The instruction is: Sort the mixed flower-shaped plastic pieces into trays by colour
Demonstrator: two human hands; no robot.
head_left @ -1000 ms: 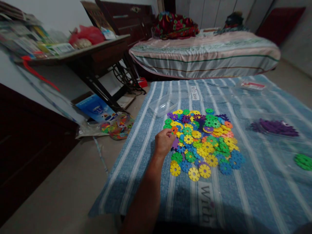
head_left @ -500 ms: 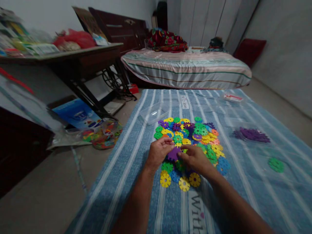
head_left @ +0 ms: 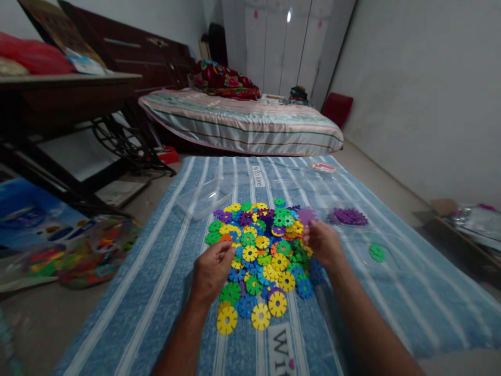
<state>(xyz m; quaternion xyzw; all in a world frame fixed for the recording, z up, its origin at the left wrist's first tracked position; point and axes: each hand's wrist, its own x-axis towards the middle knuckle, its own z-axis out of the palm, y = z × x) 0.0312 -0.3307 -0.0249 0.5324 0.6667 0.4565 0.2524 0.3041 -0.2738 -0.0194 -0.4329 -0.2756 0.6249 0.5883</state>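
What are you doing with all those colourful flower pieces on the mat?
A person sits at a blue striped mat covered with a pile of plastic discs. The right hand holds up a purple disc at the pile's far edge. The left hand rests on the near left side. A separate purple heap lies farther right.

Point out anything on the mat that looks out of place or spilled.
Nothing looks damaged. The mixed-colour discs lie in one loose heap between the left hand and right hand, which holds a purple disc. A single green disc sits alone, beyond the purple pile.
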